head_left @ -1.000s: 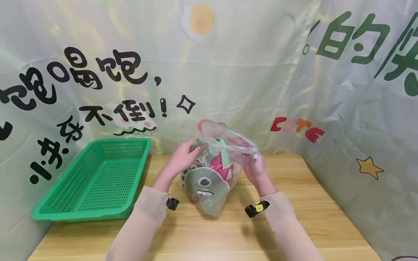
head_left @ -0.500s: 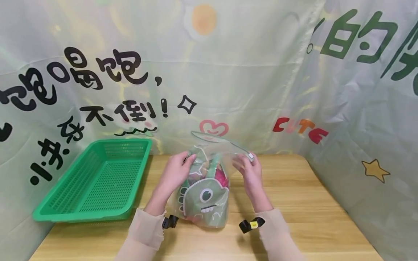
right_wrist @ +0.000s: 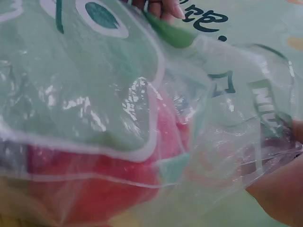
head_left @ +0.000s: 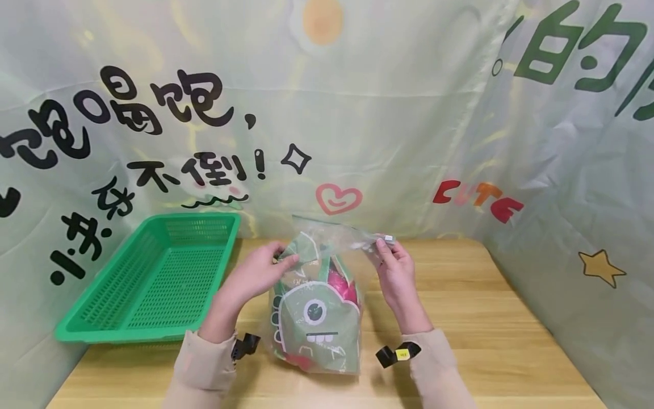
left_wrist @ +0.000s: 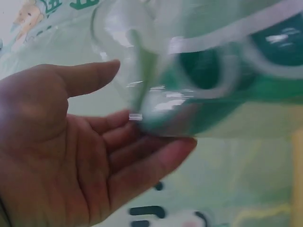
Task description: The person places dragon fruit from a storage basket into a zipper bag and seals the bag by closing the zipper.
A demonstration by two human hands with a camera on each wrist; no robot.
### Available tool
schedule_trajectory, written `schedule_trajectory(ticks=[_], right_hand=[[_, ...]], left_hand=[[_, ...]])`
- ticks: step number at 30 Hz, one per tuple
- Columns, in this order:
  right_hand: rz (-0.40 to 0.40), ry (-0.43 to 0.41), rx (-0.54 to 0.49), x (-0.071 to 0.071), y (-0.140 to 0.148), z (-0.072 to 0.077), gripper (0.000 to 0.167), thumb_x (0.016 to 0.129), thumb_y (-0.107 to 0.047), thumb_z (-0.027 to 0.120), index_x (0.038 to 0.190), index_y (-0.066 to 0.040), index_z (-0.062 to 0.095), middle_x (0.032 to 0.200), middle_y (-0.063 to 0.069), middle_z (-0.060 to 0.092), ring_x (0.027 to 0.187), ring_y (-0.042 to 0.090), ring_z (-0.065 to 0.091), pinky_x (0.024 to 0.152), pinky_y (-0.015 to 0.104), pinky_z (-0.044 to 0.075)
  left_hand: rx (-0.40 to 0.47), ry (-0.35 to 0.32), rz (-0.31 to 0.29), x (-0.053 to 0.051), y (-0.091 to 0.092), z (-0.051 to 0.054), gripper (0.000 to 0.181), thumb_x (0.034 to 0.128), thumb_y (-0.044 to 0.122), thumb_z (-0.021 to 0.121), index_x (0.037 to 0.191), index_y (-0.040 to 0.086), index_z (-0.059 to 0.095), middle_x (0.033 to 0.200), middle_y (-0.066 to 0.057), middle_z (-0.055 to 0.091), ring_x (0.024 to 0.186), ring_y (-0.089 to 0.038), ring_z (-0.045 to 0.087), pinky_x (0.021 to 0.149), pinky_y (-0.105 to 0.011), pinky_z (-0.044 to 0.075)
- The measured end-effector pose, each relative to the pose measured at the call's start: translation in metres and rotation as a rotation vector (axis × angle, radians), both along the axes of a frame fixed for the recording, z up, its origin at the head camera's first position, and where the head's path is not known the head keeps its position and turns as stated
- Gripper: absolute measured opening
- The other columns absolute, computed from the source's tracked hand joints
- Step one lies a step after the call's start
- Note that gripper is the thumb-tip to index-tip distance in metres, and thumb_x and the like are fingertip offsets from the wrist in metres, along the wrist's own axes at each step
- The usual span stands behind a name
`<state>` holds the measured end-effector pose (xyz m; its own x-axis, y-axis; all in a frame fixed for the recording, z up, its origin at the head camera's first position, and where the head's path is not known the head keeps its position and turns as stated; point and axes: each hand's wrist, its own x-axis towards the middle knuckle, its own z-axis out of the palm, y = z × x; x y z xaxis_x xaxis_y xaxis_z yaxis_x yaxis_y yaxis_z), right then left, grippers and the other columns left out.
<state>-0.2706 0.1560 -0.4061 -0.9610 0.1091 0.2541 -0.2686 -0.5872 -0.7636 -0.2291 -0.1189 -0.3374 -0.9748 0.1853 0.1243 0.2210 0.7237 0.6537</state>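
A clear zip bag (head_left: 317, 326) with a green one-eyed cartoon monster printed on it stands on the wooden table. Inside it, partly behind the print, is a pinkish-red thing with green parts (head_left: 341, 287). My left hand (head_left: 255, 274) is at the bag's upper left side. In the left wrist view, that hand's fingers touch the bag (left_wrist: 208, 94) while its thumb stands apart. At the bag's top right corner, beside the white zip slider (head_left: 389, 239), my right hand (head_left: 397, 278) pinches the plastic. Only part of this hand shows in the right wrist view.
A green plastic basket (head_left: 201, 295) with slotted sides stands on the left of the table (head_left: 460, 329). A printed cloth (head_left: 398, 136) hangs close behind the table and along its right side. Both wrists wear small black cameras.
The bag has shifted down and left, turned its printed face forward, and its wide mouth has narrowed. My left hand has moved left and down; my right hand has moved slightly down.
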Motion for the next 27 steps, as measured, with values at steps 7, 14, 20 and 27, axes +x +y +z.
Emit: schedule_trajectory(ticks=[7,14,20,27], right_hand=[[-0.028,0.002,0.124,0.002,-0.003,-0.004,0.028,0.103,0.005,0.057,0.102,-0.015,0.077,0.103,0.0,0.074,0.1,0.011,0.07,0.098,0.031,0.057],[-0.042,-0.002,0.141,-0.001,-0.005,-0.011,0.028,0.102,0.005,0.059,0.102,-0.017,0.077,0.104,0.0,0.072,0.099,0.01,0.069,0.095,0.031,0.058],[-0.028,-0.032,0.075,-0.003,-0.003,-0.014,0.023,0.101,0.005,0.061,0.102,-0.014,0.075,0.099,-0.001,0.075,0.094,0.01,0.072,0.089,0.03,0.06],[-0.063,-0.061,-0.008,-0.005,-0.001,-0.013,0.024,0.099,0.013,0.058,0.098,-0.01,0.06,0.09,-0.001,0.072,0.087,0.01,0.072,0.083,0.031,0.062]], left_hand=[[-0.099,0.204,0.011,-0.009,0.022,0.038,0.044,0.1035,0.04,0.063,0.137,0.012,0.061,0.136,-0.009,0.064,0.121,-0.029,0.063,0.096,-0.052,0.055],[-0.13,0.247,-0.388,-0.067,0.062,0.05,0.028,0.1046,0.024,0.064,0.128,0.008,0.068,0.132,-0.008,0.068,0.128,-0.027,0.061,0.111,-0.043,0.047],[-0.112,0.104,-0.563,-0.103,0.077,0.026,0.03,0.1054,0.02,0.063,0.133,0.008,0.067,0.135,-0.007,0.068,0.125,-0.023,0.063,0.11,-0.039,0.048],[-0.111,0.01,-0.636,-0.12,0.096,-0.002,0.033,0.1061,0.01,0.058,0.138,0.01,0.066,0.14,-0.006,0.065,0.123,-0.021,0.062,0.106,-0.035,0.05]])
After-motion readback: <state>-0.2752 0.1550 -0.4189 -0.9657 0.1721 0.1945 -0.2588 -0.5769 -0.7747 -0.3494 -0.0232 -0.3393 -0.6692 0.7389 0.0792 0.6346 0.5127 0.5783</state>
